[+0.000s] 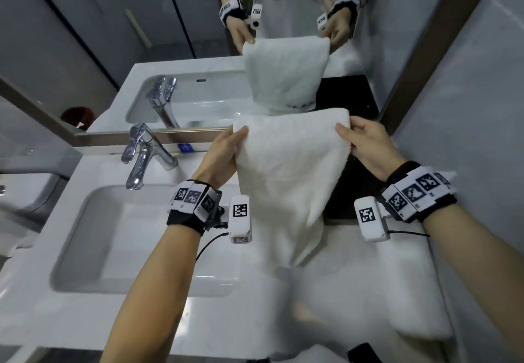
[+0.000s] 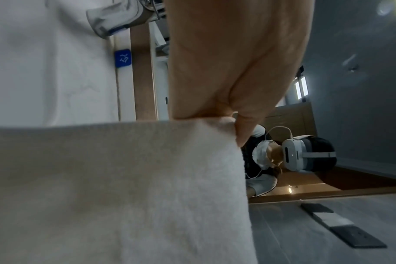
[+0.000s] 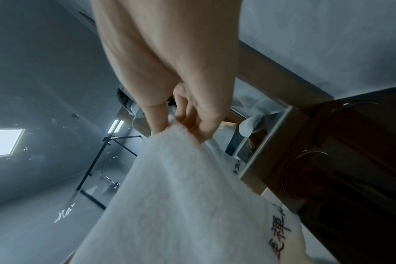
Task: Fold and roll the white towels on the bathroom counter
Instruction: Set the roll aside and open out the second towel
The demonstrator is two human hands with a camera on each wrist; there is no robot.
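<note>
Between the left hand (image 1: 224,152) and the right hand (image 1: 365,147), the doubled white towel (image 1: 292,169) is pinched at both top corners, hanging above the counter (image 1: 141,320). Folding seems underway; next, laying it flat is probably needed.

The white towel (image 3: 192,205) carries dark characters along its edge, seen in the right wrist view; they look like Chinese script, but they lie sideways and I cannot read them with certainty. The same marking shows faintly in the mirror (image 1: 300,105), too small to read. A small blue sign (image 2: 122,58) on the strip below the mirror bears a white symbol or character, also not legible. The wristbands (image 1: 415,192) and the white wrist-camera housings (image 1: 240,211) carry black-and-white square code markers, with no readable letters or numbers.
</note>
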